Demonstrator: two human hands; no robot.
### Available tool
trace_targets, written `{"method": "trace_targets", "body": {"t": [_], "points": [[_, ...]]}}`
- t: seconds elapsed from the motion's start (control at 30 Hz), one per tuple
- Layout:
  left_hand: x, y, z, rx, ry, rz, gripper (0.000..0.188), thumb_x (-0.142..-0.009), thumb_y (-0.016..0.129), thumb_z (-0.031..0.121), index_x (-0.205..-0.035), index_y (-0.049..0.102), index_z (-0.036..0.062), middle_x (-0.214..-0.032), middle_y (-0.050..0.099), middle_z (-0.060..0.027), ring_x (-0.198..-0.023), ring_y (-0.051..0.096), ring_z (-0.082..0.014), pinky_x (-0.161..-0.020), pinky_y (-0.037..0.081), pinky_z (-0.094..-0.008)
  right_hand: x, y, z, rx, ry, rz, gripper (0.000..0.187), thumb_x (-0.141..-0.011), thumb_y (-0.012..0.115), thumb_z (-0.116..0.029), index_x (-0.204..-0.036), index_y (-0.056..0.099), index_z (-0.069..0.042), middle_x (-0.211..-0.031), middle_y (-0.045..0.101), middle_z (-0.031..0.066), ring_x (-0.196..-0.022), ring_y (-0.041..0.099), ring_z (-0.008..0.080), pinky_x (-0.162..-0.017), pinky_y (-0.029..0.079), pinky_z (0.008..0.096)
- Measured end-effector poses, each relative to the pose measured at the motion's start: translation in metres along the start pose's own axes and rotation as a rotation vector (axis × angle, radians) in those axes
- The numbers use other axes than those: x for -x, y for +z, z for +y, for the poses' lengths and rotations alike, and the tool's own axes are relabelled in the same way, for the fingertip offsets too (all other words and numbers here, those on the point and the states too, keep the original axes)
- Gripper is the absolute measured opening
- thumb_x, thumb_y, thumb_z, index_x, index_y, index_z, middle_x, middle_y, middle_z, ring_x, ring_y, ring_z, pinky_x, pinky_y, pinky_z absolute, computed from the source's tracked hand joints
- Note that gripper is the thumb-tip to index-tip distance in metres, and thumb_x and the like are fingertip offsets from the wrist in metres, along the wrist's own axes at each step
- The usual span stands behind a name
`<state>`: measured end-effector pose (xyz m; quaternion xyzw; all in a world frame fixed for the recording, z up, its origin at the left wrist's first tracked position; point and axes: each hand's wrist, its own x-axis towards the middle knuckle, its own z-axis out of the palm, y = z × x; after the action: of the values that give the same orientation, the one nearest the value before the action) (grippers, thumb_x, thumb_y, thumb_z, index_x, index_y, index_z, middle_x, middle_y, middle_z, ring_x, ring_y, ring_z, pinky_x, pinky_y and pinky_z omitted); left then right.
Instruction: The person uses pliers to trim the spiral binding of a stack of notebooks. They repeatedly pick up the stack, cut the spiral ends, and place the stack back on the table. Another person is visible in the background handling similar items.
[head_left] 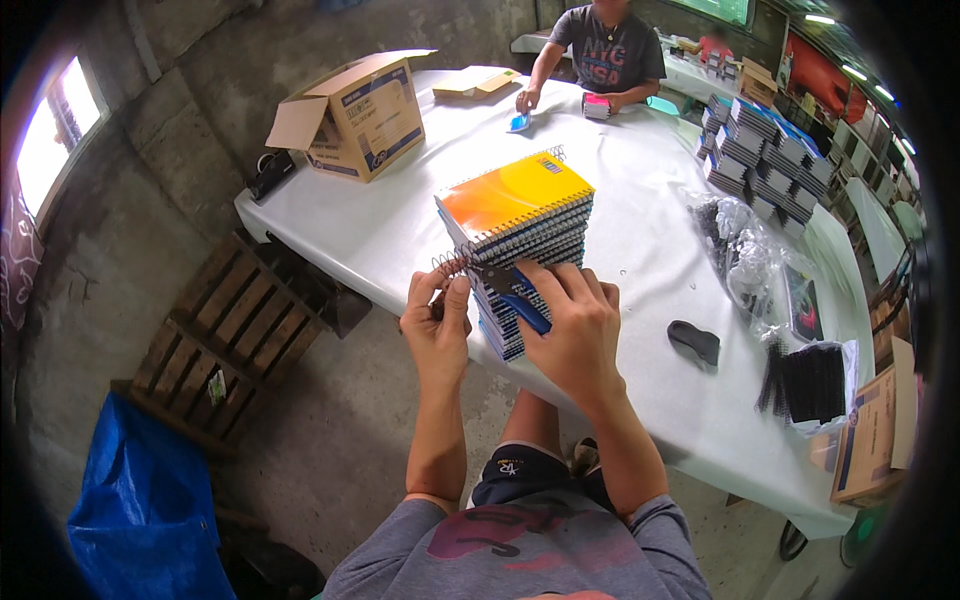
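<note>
Head view: a stack of notebooks (520,250) stands at the near edge of the white worktop (640,250). At its near-left corner, left hand (437,325) fingers pinch the wire coil (450,263). The right hand (572,335) grips blue-handled pliers (515,295), seemingly trimming the coil end; steadiness matters next.

One head-worn fisheye looks steeply down from above the person's own forearms; it sits close over the white table (640,240) at centre frame; edges bend toward the rim.
</note>
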<state>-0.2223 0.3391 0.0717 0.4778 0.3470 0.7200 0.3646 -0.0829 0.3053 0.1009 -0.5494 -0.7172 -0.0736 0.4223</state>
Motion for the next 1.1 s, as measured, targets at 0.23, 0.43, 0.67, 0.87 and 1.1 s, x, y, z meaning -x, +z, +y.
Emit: {"method": "trace_targets", "body": {"t": [0.23,0.43,0.67,0.87,1.1], "points": [[0.0,0.002,0.002,0.003,-0.004,0.007,0.024,-0.09,0.062,0.021,-0.103,0.06,0.0009,-0.066,0.048,0.0073,-0.048,0.03,0.0022,-0.041,0.02,-0.0159,0.001,-0.003,0.001,0.073,-0.025,0.069,0.052,-0.064,0.073,-0.019,-0.114,0.061,-0.015,-0.096,0.057,0.0036,-0.094,0.054,0.0215,-0.086,0.034,0.041],[0.002,0.001,0.004,0.0,-0.003,0.004,0.024,-0.09,0.063,0.021,-0.104,0.06,0.001,-0.065,0.047,0.0076,-0.048,0.03,0.0019,-0.041,0.021,-0.0162,-0.001,-0.004,-0.004,0.071,-0.002,0.007,0.053,-0.063,0.074,-0.018,-0.115,0.061,-0.015,-0.096,0.057,0.0044,-0.094,0.055,0.0219,-0.084,0.036,0.0411],[0.002,0.0,0.0,-0.049,0.03,0.002,0.024,-0.09,0.062,0.021,-0.104,0.06,0.0007,-0.065,0.045,0.0079,-0.048,0.03,0.0014,-0.041,0.021,-0.0166,-0.001,0.003,0.005,-0.015,-0.017,0.033,0.046,-0.064,0.071,-0.015,-0.109,0.064,-0.012,-0.086,0.061,0.0068,-0.076,0.062,0.0258,-0.068,0.049,0.0384],[0.0,0.001,-0.001,-0.068,0.044,0.011,0.023,-0.091,0.062,0.02,-0.104,0.061,0.0011,-0.065,0.042,0.0082,-0.05,0.032,0.0014,-0.042,0.022,-0.0163,-0.002,0.002,0.008,-0.089,0.005,-0.004,0.045,-0.063,0.07,-0.012,-0.108,0.066,-0.013,-0.081,0.063,0.0081,-0.069,0.064,0.0278,-0.063,0.053,0.0378],[0.011,-0.002,0.0,0.166,-0.083,0.015,0.027,-0.093,0.058,0.024,-0.105,0.058,-0.0014,-0.073,0.045,0.0042,-0.049,0.031,-0.0003,-0.041,0.025,-0.0189,-0.003,-0.001,0.004,-0.065,0.004,-0.007,0.047,-0.062,0.07,-0.011,-0.109,0.066,-0.013,-0.08,0.063,0.0073,-0.069,0.064,0.0276,-0.062,0.053,0.0379]]}}
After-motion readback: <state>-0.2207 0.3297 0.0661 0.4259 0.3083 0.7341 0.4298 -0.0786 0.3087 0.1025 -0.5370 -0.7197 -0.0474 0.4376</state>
